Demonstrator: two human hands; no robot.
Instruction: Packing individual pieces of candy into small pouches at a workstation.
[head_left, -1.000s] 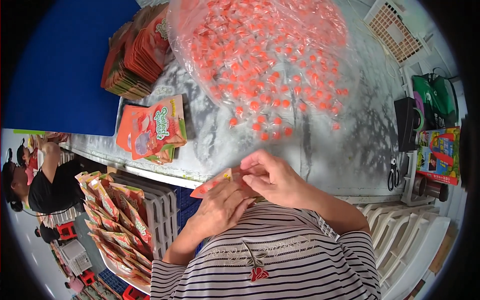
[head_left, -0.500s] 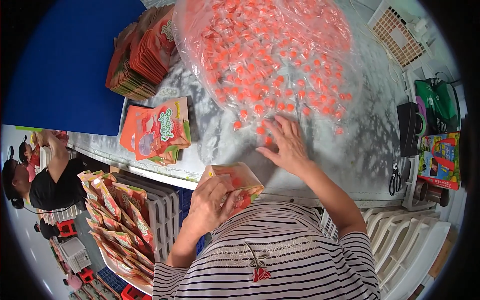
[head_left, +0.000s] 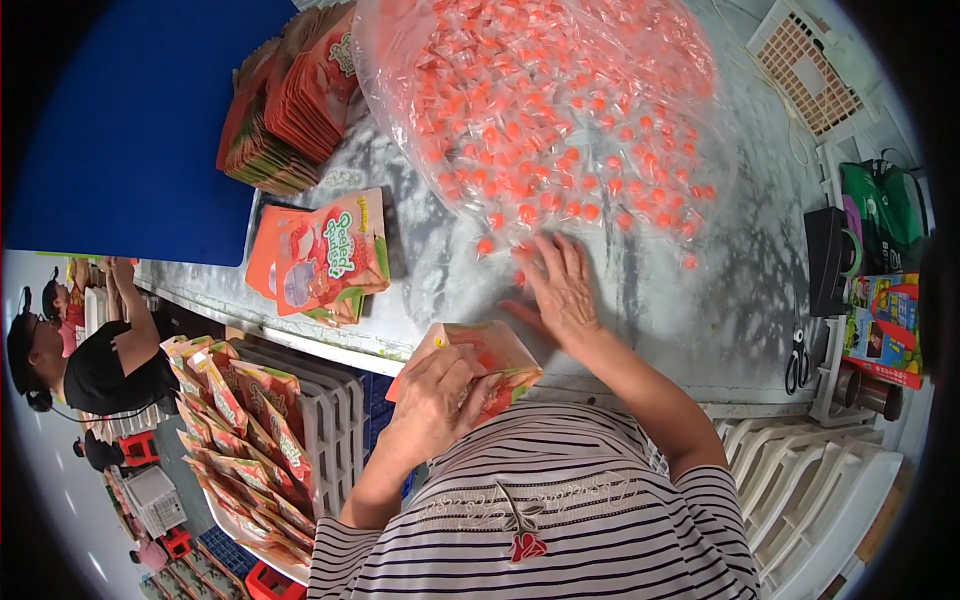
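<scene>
In my left hand (head_left: pixel 430 395) is a red and green printed candy pouch (head_left: pixel 508 377), gripped by its side near the table's front edge, with its mouth open toward the table. My right hand (head_left: pixel 565 298) rests palm down on the tabletop with its fingers stretched, beside the pouch mouth. Under and next to its fingertips lie small wrapped orange-red candies (head_left: pixel 519 278), partly hidden by the fingers. Beyond it, a heap of the same candies (head_left: pixel 530 130) spreads from a large clear plastic bag (head_left: pixel 395 130).
Flat pouches (head_left: pixel 330 255) lie left of the heap, below a tall pouch stack (head_left: pixel 285 110) beside a blue board (head_left: pixel 130 130). Filled pouches (head_left: pixel 240 430) stand in a crate at lower left. Scissors (head_left: pixel 797 360) hang at the right edge. Another person (head_left: pixel 110 350) works at far left.
My right hand has slid a little left and nearer the pouch, over the loose candies at the heap's edge. The left hand still holds the pouch. The view has shifted slightly.
</scene>
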